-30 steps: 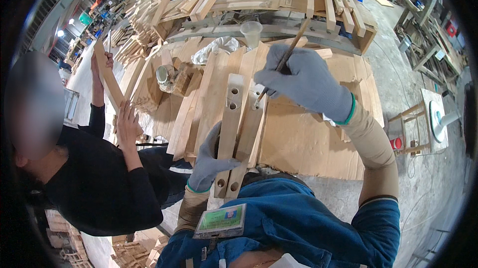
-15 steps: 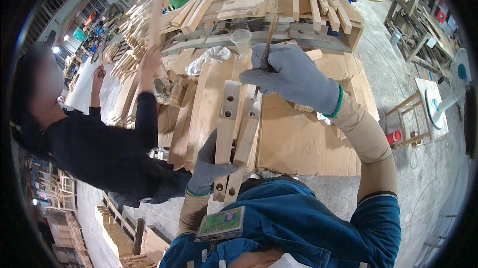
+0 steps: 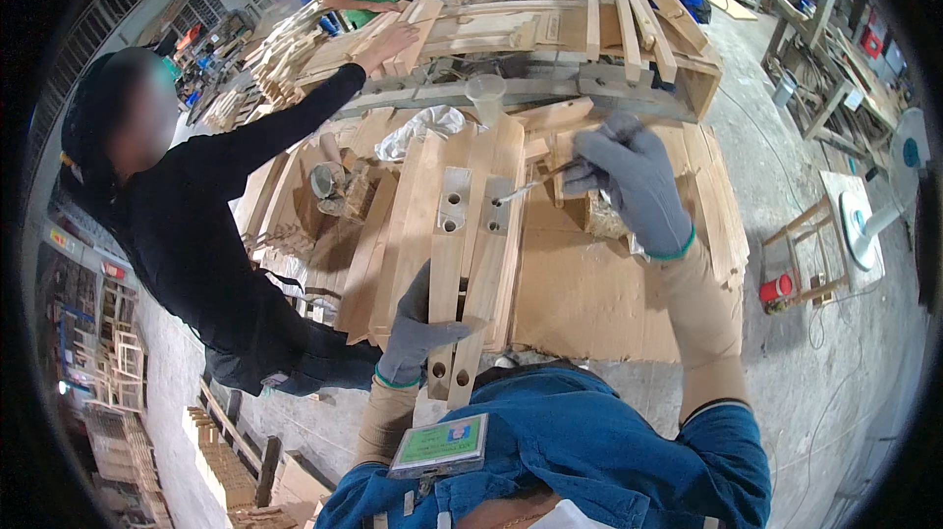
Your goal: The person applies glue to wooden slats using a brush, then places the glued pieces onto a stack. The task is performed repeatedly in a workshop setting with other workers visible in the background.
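Note:
My left hand [image 3: 417,340], in a grey glove with a green cuff, is closed around the lower part of two pale wooden pieces held side by side. Round holes show near both ends of the left wooden piece [image 3: 448,259] and the right wooden piece [image 3: 481,278]. In my gloved right hand [image 3: 634,180], a thin brush [image 3: 533,181] is pinched and slants down to the left. Its pale tip is at the upper end of the right piece, just above a hole; whether it touches the wood I cannot tell.
Planks and flat cardboard [image 3: 589,298] cover the bench below. Beyond the pieces are a clear plastic cup [image 3: 485,97], a crumpled white bag [image 3: 420,131] and a tin [image 3: 327,180]. A co-worker in black [image 3: 196,205] reaches across at left. A fan [image 3: 862,224] stands on a stool at right.
My right hand has moved right, and the brush has tipped from upright to a slant. The two wooden pieces have barely moved. The co-worker's arm now reaches to the far wood pile.

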{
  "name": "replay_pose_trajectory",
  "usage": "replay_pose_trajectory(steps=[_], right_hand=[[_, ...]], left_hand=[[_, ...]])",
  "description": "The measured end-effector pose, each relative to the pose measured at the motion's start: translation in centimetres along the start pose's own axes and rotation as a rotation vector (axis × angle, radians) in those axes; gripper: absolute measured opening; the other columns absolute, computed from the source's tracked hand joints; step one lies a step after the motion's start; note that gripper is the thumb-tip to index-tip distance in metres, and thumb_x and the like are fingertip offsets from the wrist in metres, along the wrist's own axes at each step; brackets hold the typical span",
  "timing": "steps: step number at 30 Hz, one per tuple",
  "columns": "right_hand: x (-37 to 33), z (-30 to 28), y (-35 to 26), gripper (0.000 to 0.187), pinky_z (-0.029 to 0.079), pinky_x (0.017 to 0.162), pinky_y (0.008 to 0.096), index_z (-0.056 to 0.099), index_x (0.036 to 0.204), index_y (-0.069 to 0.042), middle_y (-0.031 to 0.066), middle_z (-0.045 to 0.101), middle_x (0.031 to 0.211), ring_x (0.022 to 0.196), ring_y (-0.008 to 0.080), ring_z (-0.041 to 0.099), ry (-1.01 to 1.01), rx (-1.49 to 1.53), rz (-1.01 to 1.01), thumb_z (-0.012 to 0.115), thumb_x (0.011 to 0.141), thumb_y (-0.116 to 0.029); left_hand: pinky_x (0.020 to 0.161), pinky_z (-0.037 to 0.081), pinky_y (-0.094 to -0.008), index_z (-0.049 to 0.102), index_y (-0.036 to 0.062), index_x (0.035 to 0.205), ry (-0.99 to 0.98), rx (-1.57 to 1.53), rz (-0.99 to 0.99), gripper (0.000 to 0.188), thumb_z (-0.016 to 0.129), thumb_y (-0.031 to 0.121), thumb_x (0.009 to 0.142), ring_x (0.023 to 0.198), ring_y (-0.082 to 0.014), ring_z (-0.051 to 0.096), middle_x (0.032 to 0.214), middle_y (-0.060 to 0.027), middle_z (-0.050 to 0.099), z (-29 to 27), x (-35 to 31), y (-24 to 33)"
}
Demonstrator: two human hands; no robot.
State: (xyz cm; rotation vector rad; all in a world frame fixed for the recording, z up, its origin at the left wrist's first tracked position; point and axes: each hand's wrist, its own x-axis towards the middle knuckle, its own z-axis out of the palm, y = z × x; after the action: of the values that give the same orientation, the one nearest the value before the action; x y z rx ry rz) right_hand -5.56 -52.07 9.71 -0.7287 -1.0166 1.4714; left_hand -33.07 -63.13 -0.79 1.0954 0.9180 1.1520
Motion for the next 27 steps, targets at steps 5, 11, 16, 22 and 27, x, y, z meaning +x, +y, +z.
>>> replay_pose_trajectory(steps=[5,11,16,22,27], right_hand=[[-3.2,1.3,4.7,0.011,0.056,0.071,0.0322,0.051,0.079,0.0,0.013,0.06,0.08,0.075,0.0224,0.064,0.051,0.236,-0.129,0.062,0.079,0.002],[-3.6,1.3,8.0,0.016,0.053,0.076,0.0301,0.05,0.077,0.0,0.0123,0.06,0.084,0.08,0.0213,0.062,-0.016,-0.102,-0.467,0.064,0.075,0.008],[-4.1,1.4,8.4,0.016,0.051,0.075,0.0274,0.053,0.077,-0.001,0.011,0.06,0.087,0.084,0.0193,0.061,-0.097,-0.314,-0.561,0.064,0.074,0.01],[-2.2,1.3,8.6,0.015,0.051,0.076,0.0273,0.054,0.077,-0.001,0.0109,0.06,0.088,0.083,0.0179,0.061,0.006,-0.077,-0.474,0.065,0.073,0.01],[-2.2,2.3,7.0,0.015,0.051,0.077,0.0291,0.052,0.073,0.001,0.012,0.061,0.087,0.082,0.0191,0.061,0.132,0.262,-0.285,0.063,0.073,0.011]], left_hand=[[0.086,0.048,-0.0323,0.033,0.0013,0.135,0.012,-0.11,-0.084,0.086,0.072,-0.003,0.058,0.105,-0.0195,0.056,0.116,-0.0109,0.055,-1.4,0.2,-0.3],[0.085,0.048,-0.0315,0.034,0.0004,0.134,-0.015,-0.143,-0.138,0.086,0.073,0.0,0.057,0.104,-0.0194,0.056,0.117,-0.011,0.055,-1.7,0.5,0.2],[0.087,0.047,-0.0321,0.035,0.0009,0.133,0.043,0.023,-0.049,0.088,0.074,-0.002,0.054,0.104,-0.0189,0.056,0.114,-0.0099,0.055,-1.7,0.3,-0.4],[0.088,0.047,-0.0323,0.039,0.001,0.129,0.028,-0.086,-0.12,0.087,0.074,-0.004,0.05,0.105,-0.0192,0.055,0.113,-0.0084,0.055,-1.0,0.1,1.1],[0.09,0.046,-0.0326,0.039,0.0009,0.13,0.021,-0.145,-0.114,0.088,0.074,-0.005,0.049,0.106,-0.0195,0.055,0.115,-0.0086,0.055,-1.6,-0.4,1.0]])
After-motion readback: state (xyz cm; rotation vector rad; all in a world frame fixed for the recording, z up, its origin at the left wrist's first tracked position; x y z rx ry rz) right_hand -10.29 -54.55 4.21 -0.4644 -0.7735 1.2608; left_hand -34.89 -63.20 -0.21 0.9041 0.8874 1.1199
